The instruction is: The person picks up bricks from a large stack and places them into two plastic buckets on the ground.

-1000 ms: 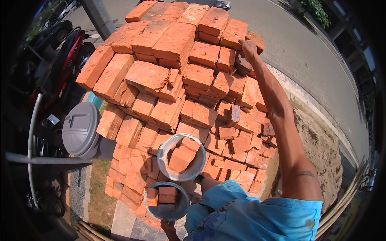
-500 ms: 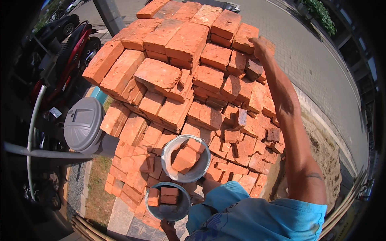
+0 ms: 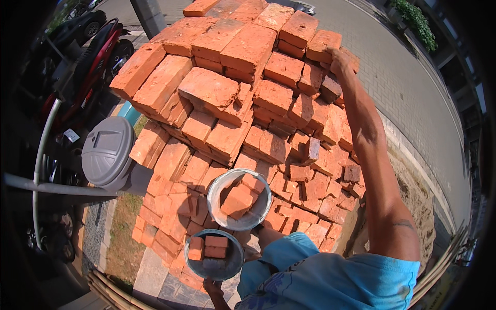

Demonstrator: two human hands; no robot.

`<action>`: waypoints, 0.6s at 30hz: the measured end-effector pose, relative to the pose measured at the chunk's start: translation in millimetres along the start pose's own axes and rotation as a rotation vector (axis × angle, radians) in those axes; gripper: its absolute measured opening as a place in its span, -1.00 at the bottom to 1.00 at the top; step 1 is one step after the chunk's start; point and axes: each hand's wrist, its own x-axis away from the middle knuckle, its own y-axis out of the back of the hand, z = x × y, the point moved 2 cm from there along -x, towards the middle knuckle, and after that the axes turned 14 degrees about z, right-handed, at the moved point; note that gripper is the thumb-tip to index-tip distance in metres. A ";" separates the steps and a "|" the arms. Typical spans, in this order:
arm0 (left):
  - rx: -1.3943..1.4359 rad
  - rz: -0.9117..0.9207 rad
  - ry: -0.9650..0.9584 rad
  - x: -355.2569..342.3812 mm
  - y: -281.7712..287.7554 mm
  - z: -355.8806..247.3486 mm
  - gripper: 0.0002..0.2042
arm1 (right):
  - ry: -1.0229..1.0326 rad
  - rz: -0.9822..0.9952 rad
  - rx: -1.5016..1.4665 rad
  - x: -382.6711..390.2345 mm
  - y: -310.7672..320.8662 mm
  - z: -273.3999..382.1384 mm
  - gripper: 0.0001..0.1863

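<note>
From where I stood, the person's right hand [image 3: 338, 61] was stretched far out, its fingertips against the near right corner of a brick [image 3: 323, 41] high on a stepped brick pile [image 3: 209, 85]. I could not tell whether the fingers had closed around it. A neighbouring brick [image 3: 351, 59] sat just right of the grip, and a dark brick [image 3: 330, 89] lay just below and left of the wrist. A sound hold there seemed to call for thumb and fingers on opposite faces, then a straight lift, so nothing beside it was dragged loose.

Well below and left of that grip, the left hand [image 3: 211, 285] met the rim of a lower bucket [image 3: 237, 259] containing bricks; how tightly it held was hidden. Steadying that side looked wise during such a long reach. An upper bucket [image 3: 262, 206] with bricks stood just beyond it.
</note>
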 end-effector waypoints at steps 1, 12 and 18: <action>-0.006 0.030 -0.010 -4.2 -0.5 0.9 -0.58 | 0.055 0.017 0.038 -4.6 6.9 -2.2 -0.56; 0.027 0.007 -0.062 -3.3 -9.5 6.3 -0.64 | 0.281 -0.158 1.215 49.6 32.0 42.4 -0.45; 0.084 0.068 -0.079 1.4 -4.0 6.2 -0.66 | 0.422 -0.047 1.334 38.8 16.5 11.8 -0.37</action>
